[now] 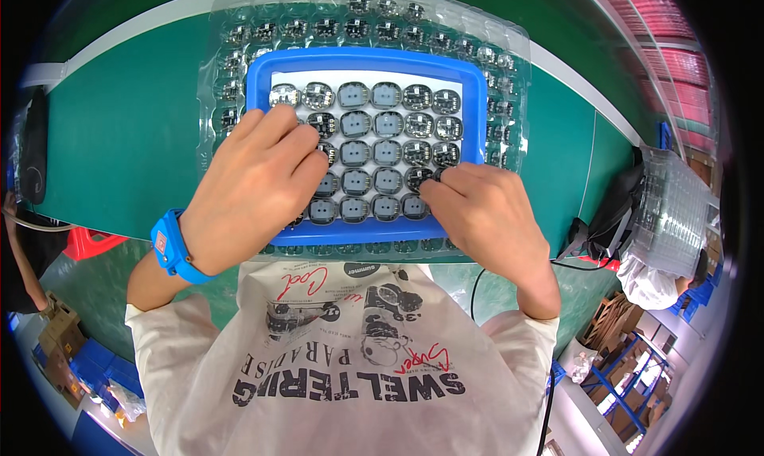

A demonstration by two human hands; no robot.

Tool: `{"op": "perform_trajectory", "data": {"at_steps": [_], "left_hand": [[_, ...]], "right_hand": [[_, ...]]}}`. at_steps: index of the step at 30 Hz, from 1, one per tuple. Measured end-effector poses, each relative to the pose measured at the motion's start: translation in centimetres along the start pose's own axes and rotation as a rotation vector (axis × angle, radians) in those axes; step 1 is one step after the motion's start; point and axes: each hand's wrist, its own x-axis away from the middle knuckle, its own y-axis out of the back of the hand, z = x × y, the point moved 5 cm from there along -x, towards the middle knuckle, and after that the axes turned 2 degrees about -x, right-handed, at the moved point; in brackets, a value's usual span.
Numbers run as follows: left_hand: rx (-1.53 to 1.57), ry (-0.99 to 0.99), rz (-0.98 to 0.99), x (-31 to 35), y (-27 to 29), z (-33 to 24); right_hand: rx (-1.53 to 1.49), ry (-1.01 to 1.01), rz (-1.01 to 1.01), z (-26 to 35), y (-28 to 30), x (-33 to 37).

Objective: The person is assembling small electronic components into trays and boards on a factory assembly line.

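Note:
A blue plastic tray (366, 56) holds rows of small rounded electronic modules on a white liner. The middle columns show grey faces, like this grey module (355, 123); outer ones show dark circuitry, like this dark module (418, 125). My left hand (267, 173), with a blue wrist strap (173, 247), reaches over the tray's left side. Its fingers are curled down onto the left columns, hiding the fingertips and several modules. At the lower right, my right hand (481, 205) has thumb and fingers pinched together over the right columns. What lies between those fingertips is hidden.
Beneath the blue tray lies a larger clear plastic blister tray (227, 58) with many similar modules in its pockets. Both rest on a green tabletop (127, 138). A black bag (609, 209) and stacked clear trays (672, 205) are at right. Another person's arm (24, 253) shows far left.

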Motion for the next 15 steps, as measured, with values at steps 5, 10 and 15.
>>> {"op": "perform_trajectory", "data": {"at_steps": [5,10,15], "left_hand": [[-0.002,-0.009,0.012,0.05,-0.18,-0.08],[-0.04,-0.032,0.03,-0.28,-0.37,-0.53],[-0.088,-0.052,0.1,-0.66,-0.89,-0.72]], "right_hand": [[0.004,0.001,0.001,0.0,-0.03,0.07],[0.023,0.002,0.047,0.17,-0.12,-0.04],[0.074,0.005,0.051,0.64,-0.13,-0.24]]}}
